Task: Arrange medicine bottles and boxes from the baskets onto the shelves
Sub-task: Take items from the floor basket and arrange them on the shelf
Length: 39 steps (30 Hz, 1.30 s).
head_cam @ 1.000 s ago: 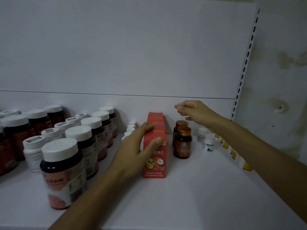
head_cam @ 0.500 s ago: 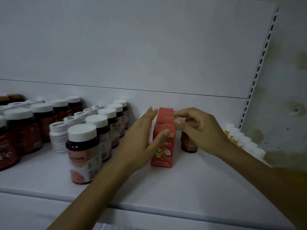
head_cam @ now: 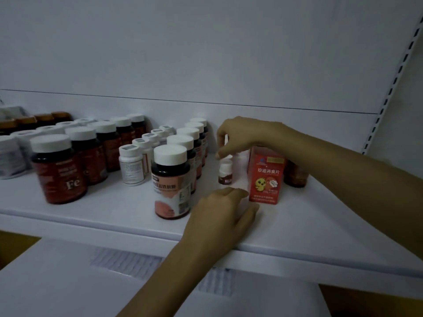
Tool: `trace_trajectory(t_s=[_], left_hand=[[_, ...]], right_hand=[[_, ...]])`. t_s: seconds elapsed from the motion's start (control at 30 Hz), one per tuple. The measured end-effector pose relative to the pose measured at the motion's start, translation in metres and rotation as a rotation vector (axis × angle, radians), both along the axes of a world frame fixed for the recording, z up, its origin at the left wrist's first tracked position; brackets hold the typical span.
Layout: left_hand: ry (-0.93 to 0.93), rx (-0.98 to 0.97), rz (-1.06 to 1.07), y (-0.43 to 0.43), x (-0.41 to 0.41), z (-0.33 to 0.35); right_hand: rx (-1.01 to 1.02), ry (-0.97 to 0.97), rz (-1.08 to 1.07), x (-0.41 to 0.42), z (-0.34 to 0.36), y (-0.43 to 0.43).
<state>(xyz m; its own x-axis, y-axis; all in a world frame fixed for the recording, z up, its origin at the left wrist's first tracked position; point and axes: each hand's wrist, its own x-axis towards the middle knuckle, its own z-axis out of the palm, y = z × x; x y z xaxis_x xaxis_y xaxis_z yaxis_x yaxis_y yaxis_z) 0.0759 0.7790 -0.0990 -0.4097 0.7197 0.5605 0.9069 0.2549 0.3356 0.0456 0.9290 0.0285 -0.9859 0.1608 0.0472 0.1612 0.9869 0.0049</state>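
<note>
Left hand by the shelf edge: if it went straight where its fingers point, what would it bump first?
Probably the red cardboard box with the yellow chick: the left hand aims at its lower left corner. The small white-capped brown bottle stands just left of that line, though depth is unclear.

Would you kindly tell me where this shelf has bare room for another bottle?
Widest bare shelf: right of the red box, before the brown bottle. Also free: the front strip before the Fe bottle. Crowded: bottle rows at left, and the gap at the small bottle, where the left hand and right hand are.
</note>
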Motion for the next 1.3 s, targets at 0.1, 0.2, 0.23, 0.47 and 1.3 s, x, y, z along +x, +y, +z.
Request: trace_trajectory(t_s=[0.1,0.2,0.23,0.47,1.3], left_hand=[[-0.015,0.007,-0.026,-0.001,-0.002,-0.001],[-0.033,0.038,-0.046,-0.001,-0.003,-0.003],[-0.041,0.045,-0.05,-0.001,-0.003,-0.003],[-0.169,0.119,-0.092,-0.007,-0.004,0.002],[-0.92,0.821,-0.399,-0.019,0.082,0.005]], right_hand=[[0.075,-0.112,-0.073,-0.011,-0.01,-0.004],[0.099,-0.122,-0.136,-0.015,-0.021,-0.006],[0.1,-0.113,-0.146,-0.016,-0.024,-0.007],[0.016,0.191,-0.133,0.029,0.006,-0.029],[-1.144,0.869,0.051,0.19,-0.096,-0.064]])
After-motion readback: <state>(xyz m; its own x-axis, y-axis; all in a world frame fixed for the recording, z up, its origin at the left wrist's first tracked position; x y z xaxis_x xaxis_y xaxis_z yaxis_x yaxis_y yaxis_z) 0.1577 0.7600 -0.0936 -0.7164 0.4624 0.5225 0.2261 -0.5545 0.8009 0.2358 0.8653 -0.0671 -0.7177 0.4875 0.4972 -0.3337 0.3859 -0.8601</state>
